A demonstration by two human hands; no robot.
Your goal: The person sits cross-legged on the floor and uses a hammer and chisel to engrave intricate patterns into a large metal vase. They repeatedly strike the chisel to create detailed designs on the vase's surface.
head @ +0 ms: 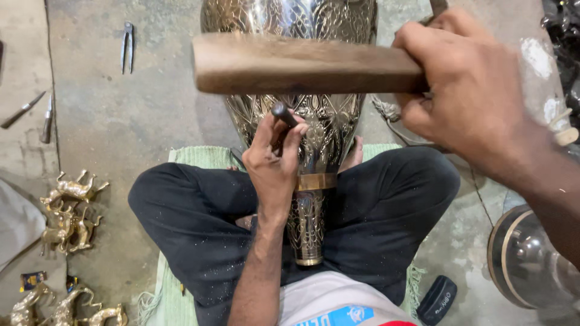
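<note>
while the person sits cross-legged on a pale green woven mat [199, 156], the tall engraved silver-and-brass metal vase [314, 130] lies tilted across the lap, between the knees. its narrow foot points toward the person's belly, its wide body away toward the top of the view; the long axis runs near vertical in the picture. the left hand [273, 166] is closed around a short dark metal punch [284, 114], tip set against the vase's patterned wall, the punch leaning up and left. the right hand [468, 90] is clenched on a thick brown wooden mallet [302, 65], held level above the punch head, not touching it.

judgement: to do this well, the blow should land square on the punch head, light and controlled, with the punch kept steady on the pattern line so it doesn't skid. legs should brace the vase against rolling.

nearby on the concrete floor: small brass animal figurines [69, 211], dark iron pincers [127, 47].
</note>
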